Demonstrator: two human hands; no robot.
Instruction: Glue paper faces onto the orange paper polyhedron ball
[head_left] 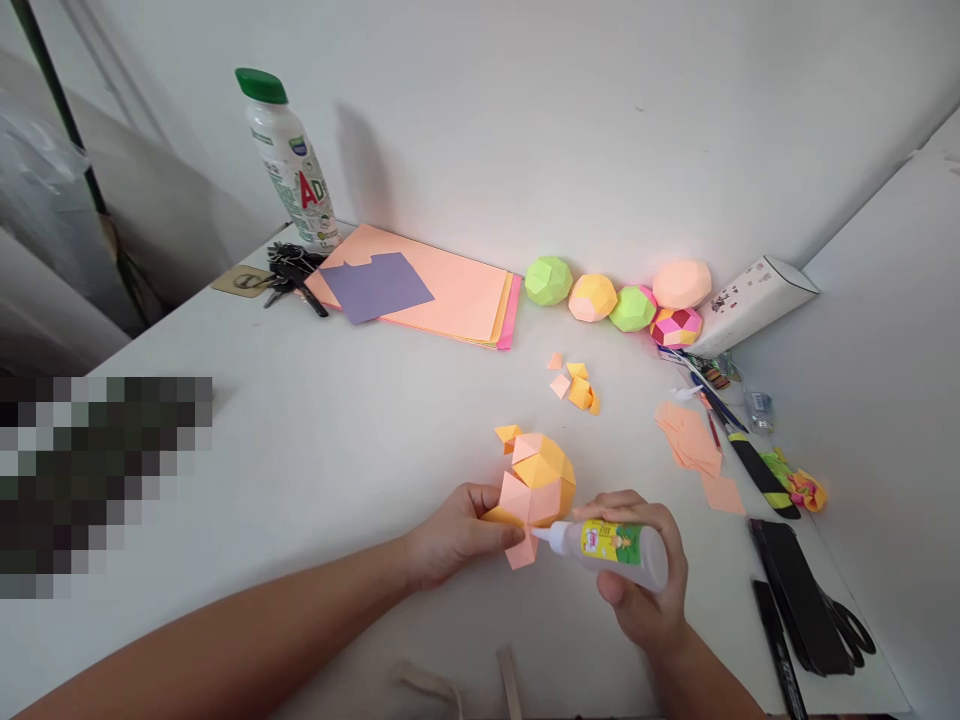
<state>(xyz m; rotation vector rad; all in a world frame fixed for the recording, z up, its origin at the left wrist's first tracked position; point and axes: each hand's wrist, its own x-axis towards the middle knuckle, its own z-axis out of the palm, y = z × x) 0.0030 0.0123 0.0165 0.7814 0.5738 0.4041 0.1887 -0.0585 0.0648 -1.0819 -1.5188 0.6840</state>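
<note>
A partly joined paper ball (pixel 544 480) in orange and peach stands near the middle of the white table. My left hand (pixel 465 530) pinches its lower left side, where loose flaps stick out. In my right hand (pixel 649 570) is a clear glue bottle (pixel 615 545) with a yellow and green label, held on its side. The white nozzle points left, and its tip is at the peach flap beside my left thumb. Small orange and peach folded pieces (pixel 580 392) lie behind the ball.
Finished paper balls (pixel 548 281) line the back beside a white box (pixel 754 305). Coloured sheets (pixel 442 290), keys (pixel 292 270) and a white bottle (pixel 292 170) are at back left. On the right lie peach cutouts (pixel 688 438), a cutter (pixel 761 475), a black case (pixel 799 595) and scissors (pixel 851 625).
</note>
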